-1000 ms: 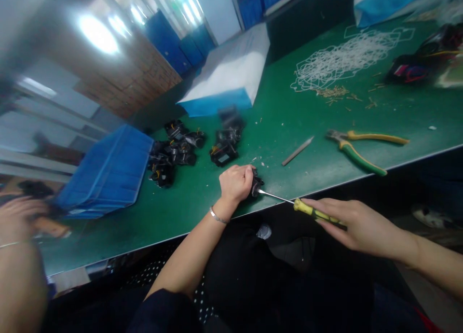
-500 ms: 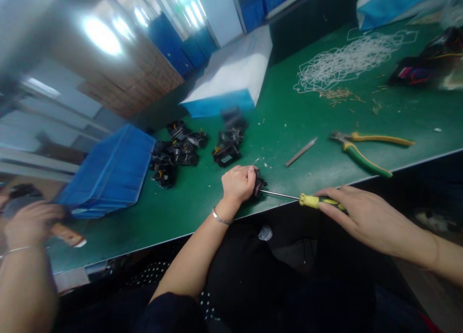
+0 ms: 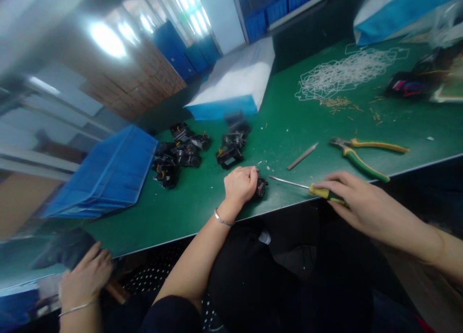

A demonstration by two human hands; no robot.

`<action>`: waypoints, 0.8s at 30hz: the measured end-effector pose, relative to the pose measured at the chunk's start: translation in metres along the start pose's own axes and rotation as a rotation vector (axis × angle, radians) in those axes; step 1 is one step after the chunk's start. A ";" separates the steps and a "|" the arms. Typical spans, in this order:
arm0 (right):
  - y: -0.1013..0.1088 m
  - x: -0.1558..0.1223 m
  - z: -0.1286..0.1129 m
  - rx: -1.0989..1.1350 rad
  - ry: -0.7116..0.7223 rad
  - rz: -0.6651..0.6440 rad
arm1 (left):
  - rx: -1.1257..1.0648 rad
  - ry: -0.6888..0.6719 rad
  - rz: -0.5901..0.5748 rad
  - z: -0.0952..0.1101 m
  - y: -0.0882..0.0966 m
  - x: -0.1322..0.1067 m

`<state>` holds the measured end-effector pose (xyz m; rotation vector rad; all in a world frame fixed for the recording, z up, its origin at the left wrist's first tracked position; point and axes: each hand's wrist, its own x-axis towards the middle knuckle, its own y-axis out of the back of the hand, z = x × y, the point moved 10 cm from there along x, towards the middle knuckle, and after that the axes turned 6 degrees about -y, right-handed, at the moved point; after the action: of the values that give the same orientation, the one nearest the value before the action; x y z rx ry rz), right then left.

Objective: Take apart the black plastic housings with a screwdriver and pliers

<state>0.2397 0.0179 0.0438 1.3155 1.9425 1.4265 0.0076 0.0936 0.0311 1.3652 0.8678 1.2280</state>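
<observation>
My left hand (image 3: 240,184) is closed around a small black part (image 3: 261,187) at the front edge of the green table (image 3: 202,202); most of the part is hidden by my fingers. In my right hand (image 3: 356,198) is a screwdriver (image 3: 320,191) with a yellow and black handle. Its metal shaft points left, and the tip is a short way clear of the black part. Behind the screwdriver lies a thin grey pointed rod (image 3: 303,156). Further right are diagonal cutters (image 3: 358,154) with yellow-green handles, jaws to the left.
Several black parts (image 3: 181,152) lie in piles left of centre, beside a blue bin (image 3: 108,171). White wire loops (image 3: 347,72) and small brass-coloured pieces (image 3: 336,103) lie at the back right. Another person's hand (image 3: 87,275) grips a dark, wooden-handled object at the lower left.
The screwdriver tip has come away from the black part as my right hand drew back slightly right. The other person's hand and its object moved right and down.
</observation>
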 end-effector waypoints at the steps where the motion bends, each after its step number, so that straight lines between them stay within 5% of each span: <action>1: 0.007 0.006 0.007 0.010 -0.032 0.042 | -0.030 -0.007 0.010 0.000 0.002 0.000; 4: 0.014 0.039 0.023 0.005 -0.088 0.162 | -0.140 -0.095 0.055 0.003 0.013 0.001; 8: -0.012 0.103 0.033 0.095 -0.120 0.199 | -0.227 -0.177 0.063 -0.003 0.029 -0.007; 11: -0.026 0.135 0.026 0.149 -0.111 0.209 | -0.293 -0.264 -0.067 -0.006 0.018 -0.020; 14: -0.028 0.138 0.007 0.268 -0.132 0.208 | -0.316 -0.296 -0.122 -0.012 0.006 -0.030; 19: -0.085 0.114 -0.015 0.784 -0.440 -0.145 | -0.278 -0.253 0.085 -0.020 0.025 -0.030; 24: -0.127 0.105 -0.039 0.978 -0.525 -0.397 | -0.129 -0.233 0.301 -0.014 0.056 -0.036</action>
<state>0.1020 0.0822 -0.0323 1.3242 2.3605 -0.1374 -0.0203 0.0520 0.0772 1.5349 0.4234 1.2945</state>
